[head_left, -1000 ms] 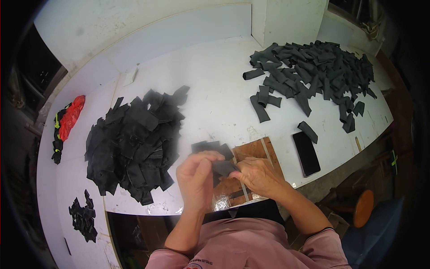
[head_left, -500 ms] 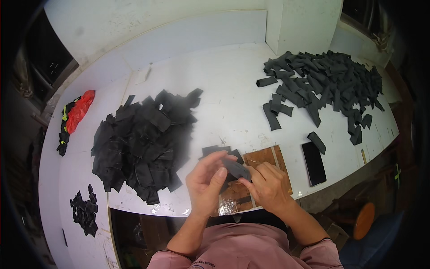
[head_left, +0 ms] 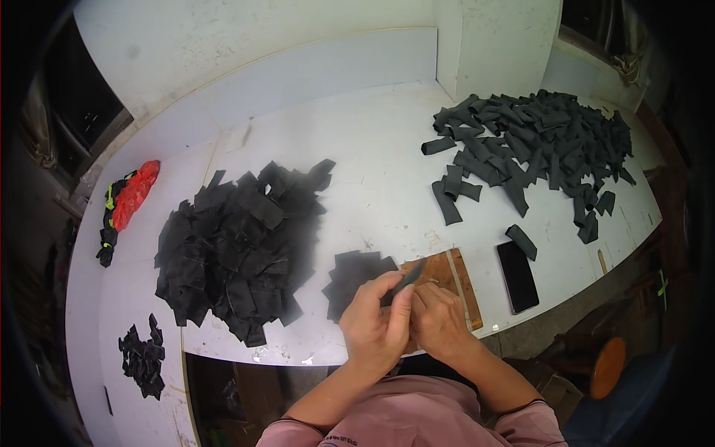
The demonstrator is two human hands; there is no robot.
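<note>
A dark grey fabric piece (head_left: pixel 410 276) sticks up between my hands over the near edge of the white table. My left hand (head_left: pixel 375 319) is closed on it, thumb against its side and fingers behind. Pressed close beside it, my right hand (head_left: pixel 445 319) has its fingers curled around the lower end, which the hands hide. Under and beyond my hands lies a brown wooden board (head_left: pixel 463 277) with a pale strip across it. Left of the board, several flat dark fabric pieces (head_left: pixel 356 270) lie overlapped in a small stack.
A large heap of flat black fabric pieces (head_left: pixel 238 249) lies to the left. Rolled grey fabric tubes (head_left: pixel 551 138) are heaped at the far right. A phone (head_left: pixel 517 277) has one tube (head_left: pixel 522 242) at its top. A red plastic bag (head_left: pixel 136 195) and small black scraps (head_left: pixel 143 357) lie far left.
My hands have come closer together, the left moving right and slightly nearer me. The fabric piece has turned upright and narrow, and the small stack shows more fully.
</note>
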